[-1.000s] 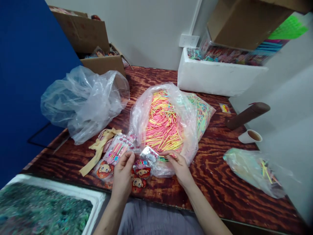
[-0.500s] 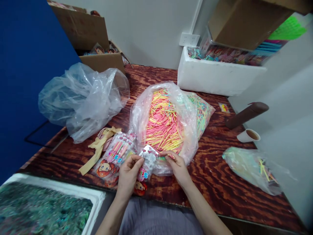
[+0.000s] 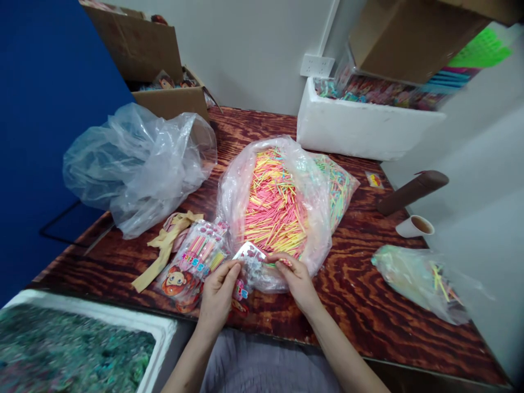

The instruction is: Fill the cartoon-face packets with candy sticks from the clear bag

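Pinched in my left hand (image 3: 219,290) is a small clear printed packet (image 3: 249,252), its silvery top edge up and its lower part behind my fingers. My right hand (image 3: 298,279) is closed on a few thin sticks, whose pinkish ends (image 3: 285,263) show between the fingers. Its fingertips are at the packet's right edge; whether they touch it I cannot tell. Just beyond both hands sits an open clear plastic bag (image 3: 231,188) full of pink and yellow sticks (image 3: 275,204). Left of my left hand lie several filled packets (image 3: 192,265) with a red-haired cartoon figure.
Crumpled clear plastic (image 3: 151,164) and cream strips (image 3: 167,245) lie at left. Behind stand a cardboard box (image 3: 172,103) and a white foam box (image 3: 360,125). At right are a brown bottle (image 3: 413,192), a paper cup (image 3: 407,227) and a plastic bag (image 3: 409,278).
My left hand has shifted slightly and tilted the packet, so more of its printed front is covered. My right hand stays nearly in place.
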Tool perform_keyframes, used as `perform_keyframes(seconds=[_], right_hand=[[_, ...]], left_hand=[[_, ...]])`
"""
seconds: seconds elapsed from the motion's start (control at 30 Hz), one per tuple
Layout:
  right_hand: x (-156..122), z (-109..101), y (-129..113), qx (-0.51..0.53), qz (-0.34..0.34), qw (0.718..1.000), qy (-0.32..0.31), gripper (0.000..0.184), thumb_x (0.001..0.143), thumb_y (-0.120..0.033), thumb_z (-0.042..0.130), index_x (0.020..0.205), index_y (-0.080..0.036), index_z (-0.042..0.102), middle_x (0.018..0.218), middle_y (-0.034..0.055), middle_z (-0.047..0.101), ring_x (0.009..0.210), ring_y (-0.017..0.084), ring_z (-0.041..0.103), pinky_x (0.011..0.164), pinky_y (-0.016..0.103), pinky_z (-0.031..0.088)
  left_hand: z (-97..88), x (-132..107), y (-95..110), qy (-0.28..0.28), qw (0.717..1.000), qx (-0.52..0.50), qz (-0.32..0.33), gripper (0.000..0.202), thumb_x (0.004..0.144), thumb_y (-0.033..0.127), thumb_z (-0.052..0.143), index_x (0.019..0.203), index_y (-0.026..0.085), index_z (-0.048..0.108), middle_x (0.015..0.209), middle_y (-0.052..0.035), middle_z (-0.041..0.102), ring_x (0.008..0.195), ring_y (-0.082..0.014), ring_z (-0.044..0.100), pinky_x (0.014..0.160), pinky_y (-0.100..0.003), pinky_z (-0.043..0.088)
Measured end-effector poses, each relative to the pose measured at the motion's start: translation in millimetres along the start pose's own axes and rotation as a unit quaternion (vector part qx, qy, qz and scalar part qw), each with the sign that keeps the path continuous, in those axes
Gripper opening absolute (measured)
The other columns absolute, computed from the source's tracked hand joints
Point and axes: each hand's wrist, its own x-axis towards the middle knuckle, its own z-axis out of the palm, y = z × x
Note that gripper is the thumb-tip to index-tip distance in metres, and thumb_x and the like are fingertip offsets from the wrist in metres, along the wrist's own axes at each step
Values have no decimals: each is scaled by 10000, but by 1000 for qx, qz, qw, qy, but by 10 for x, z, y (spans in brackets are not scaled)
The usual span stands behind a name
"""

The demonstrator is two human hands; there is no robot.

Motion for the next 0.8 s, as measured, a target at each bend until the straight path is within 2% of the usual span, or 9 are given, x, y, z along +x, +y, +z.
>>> perform_keyframes(seconds=[0.27,0.37,0.43,0.5,0.57,0.67,0.8], right_hand=[[15,15,20,10,3,1000,17,144,864,-285,613,904,-229,739,911,27,731,911,197,645,875,312,457],[90,-10,-69,112,25,992,60,128,846,-324,645,867,-218,715,863,24,725,866,192,653,865,326,475],[181,-25,-197,218,44,972,78,141,837,-352,661,872,-219,692,842,21,724,853,200,667,882,365,490],[277,-19,-351,304,59,948,75,141,819,-357,685,872,-227,674,850,19,727,874,214,680,909,408,496],[345,19,-485,345,75,933,63,137,805,-355,700,860,-234,664,868,20,729,907,228,686,923,437,499],[344,118,-579,324,97,940,38,172,813,-393,681,860,-228,665,868,38,732,941,252,685,912,467,506],[200,228,-558,245,118,962,23,268,829,-437,648,854,-174,690,932,100,735,1000,275,658,925,454,493]], left_hand=[[74,2,19,-38,999,6,18,258,842,392,605,911,178,731,800,-18,700,732,-153,606,686,-231,467],[124,-24,40,-48,998,18,26,245,842,376,603,873,172,734,817,-28,705,777,-169,620,718,-241,471],[158,-43,63,-56,998,25,34,243,845,365,595,859,170,739,820,-35,706,786,-176,624,720,-247,472],[190,-56,82,-64,997,28,41,240,850,357,587,853,174,742,819,-37,706,779,-175,624,717,-250,471],[215,-63,87,-69,996,26,43,231,851,350,586,846,181,743,823,-36,706,770,-173,623,711,-250,470],[231,-66,74,-64,997,18,39,225,849,352,590,840,185,741,802,-31,698,741,-169,617,680,-246,468],[230,-76,74,-63,997,20,51,219,866,332,578,842,186,739,788,-32,686,749,-170,620,695,-248,473]])
